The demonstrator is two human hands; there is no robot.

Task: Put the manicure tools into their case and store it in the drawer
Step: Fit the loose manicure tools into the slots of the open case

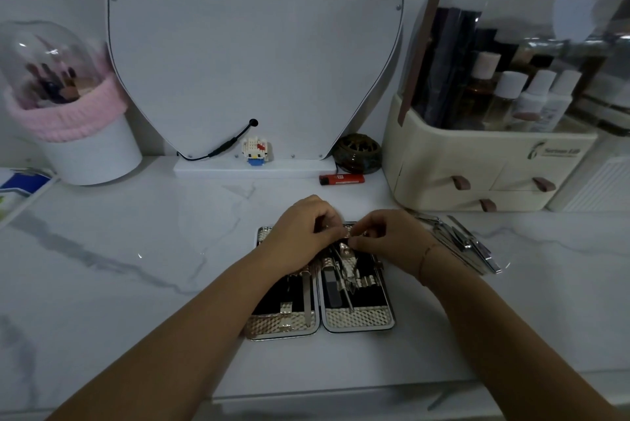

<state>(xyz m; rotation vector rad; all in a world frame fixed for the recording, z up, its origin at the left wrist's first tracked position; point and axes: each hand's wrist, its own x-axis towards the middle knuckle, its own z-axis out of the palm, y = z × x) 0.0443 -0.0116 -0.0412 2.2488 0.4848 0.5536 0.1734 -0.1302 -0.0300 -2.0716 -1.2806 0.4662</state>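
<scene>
The manicure case (358, 320) lies open flat on the marble tabletop, silver-patterned with a black lining. Several metal tools sit under its straps in both halves. My left hand (303, 233) and my right hand (392, 238) meet over the far edge of the case. Both pinch a small metal tool (347, 233) at the top of the right half. A pile of loose metal tools (467, 243) lies on the table just right of my right wrist.
A cream cosmetic organiser (477, 161) with small drawers stands at the back right. A red lighter (342, 179), a dark round holder (358, 152), a toy figure (254, 150) and the mirror (252, 45) are behind the case. A white brush cup (85, 151) stands at the left.
</scene>
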